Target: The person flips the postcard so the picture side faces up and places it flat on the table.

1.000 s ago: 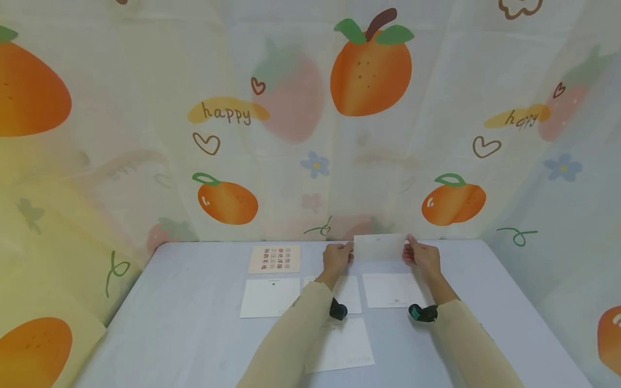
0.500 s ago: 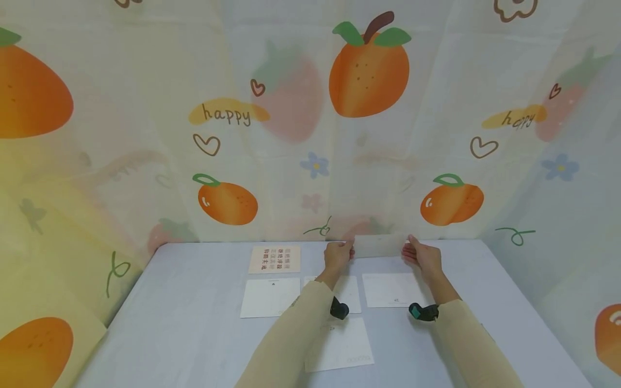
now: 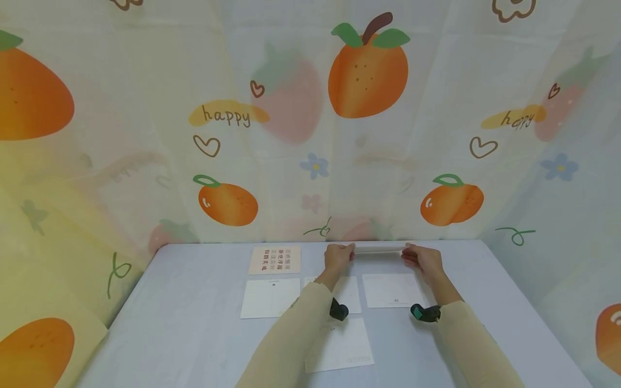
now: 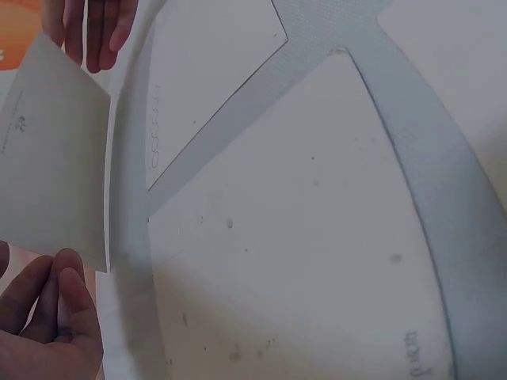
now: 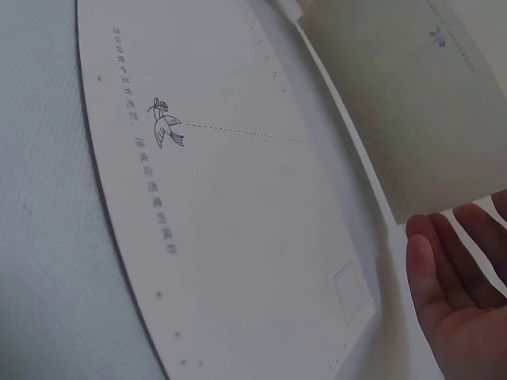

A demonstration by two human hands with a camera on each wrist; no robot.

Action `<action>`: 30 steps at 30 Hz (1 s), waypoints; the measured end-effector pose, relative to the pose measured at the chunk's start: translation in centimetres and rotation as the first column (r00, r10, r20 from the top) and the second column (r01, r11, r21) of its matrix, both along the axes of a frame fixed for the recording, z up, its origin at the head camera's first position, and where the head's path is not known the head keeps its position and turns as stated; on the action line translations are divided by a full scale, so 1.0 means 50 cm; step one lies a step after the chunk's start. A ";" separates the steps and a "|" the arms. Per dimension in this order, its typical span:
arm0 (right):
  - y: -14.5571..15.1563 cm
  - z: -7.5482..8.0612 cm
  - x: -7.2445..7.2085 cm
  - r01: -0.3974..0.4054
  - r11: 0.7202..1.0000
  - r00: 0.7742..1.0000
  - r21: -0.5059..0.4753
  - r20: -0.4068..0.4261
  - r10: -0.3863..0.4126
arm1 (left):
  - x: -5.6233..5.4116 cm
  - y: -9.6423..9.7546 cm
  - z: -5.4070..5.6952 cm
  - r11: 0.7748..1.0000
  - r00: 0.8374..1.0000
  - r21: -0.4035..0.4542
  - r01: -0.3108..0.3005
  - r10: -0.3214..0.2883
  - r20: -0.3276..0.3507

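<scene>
Near the far edge of the table, my left hand (image 3: 337, 260) and right hand (image 3: 425, 261) hold a postcard (image 3: 378, 250) by its two short ends. In the head view it is seen almost edge-on, as a thin strip above the cloth. The left wrist view shows its pale printed face (image 4: 55, 150), with my left thumb and fingers pinching one corner. My right fingers (image 5: 444, 253) grip the other end in the right wrist view. Below the hands lies a white postcard (image 3: 393, 291) with a small bird drawing; another postcard (image 3: 353, 293) is partly hidden by my left arm.
A postcard with red and grey characters (image 3: 275, 260) lies at the back left. In front of it is a white postcard (image 3: 269, 298), and a further one (image 3: 342, 347) is nearer me, partly under my left sleeve. A printed curtain (image 3: 291, 161) hangs behind the table (image 3: 184, 323).
The held postcard has tipped from facing me to nearly edge-on, its upper edge coming down. Both hands stay almost in place, still holding it. The postcards on the table have not moved.
</scene>
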State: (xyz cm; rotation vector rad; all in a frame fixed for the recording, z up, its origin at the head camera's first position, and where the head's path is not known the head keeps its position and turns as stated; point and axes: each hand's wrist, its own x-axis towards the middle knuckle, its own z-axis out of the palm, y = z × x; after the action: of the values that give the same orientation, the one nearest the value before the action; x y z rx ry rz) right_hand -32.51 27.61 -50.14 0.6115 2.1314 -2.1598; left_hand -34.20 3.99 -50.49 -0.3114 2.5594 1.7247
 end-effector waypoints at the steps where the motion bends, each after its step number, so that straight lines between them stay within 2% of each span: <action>1: 0.000 -0.001 0.000 0.000 1.000 1.000 -0.001 -0.002 0.000 | 0.000 0.000 -0.001 1.000 1.000 -0.001 0.002 -0.002 0.006; 5: 0.001 -0.005 -0.001 -0.007 1.000 1.000 0.021 0.002 0.007 | 0.000 -0.002 -0.005 1.000 1.000 0.011 0.015 -0.015 0.012; 12: 0.002 -0.015 0.001 -0.054 0.993 0.998 0.109 0.029 0.051 | 0.003 -0.008 -0.008 0.998 0.998 -0.004 0.067 -0.067 -0.018; 21: 0.001 -0.026 -0.003 -0.064 0.984 0.997 0.164 0.064 0.054 | 0.004 -0.005 -0.016 0.997 0.997 -0.009 0.078 -0.078 -0.005; 30: -0.005 -0.032 -0.006 -0.084 0.953 0.996 0.290 0.057 0.071 | 0.009 -0.001 -0.017 0.984 0.987 -0.071 0.163 -0.162 0.021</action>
State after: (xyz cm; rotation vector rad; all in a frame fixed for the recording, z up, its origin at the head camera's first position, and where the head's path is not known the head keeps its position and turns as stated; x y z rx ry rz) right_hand -32.82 27.36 -51.76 0.5764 2.4266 -1.7862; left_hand -33.75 3.94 -51.34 -0.1125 2.5601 1.5713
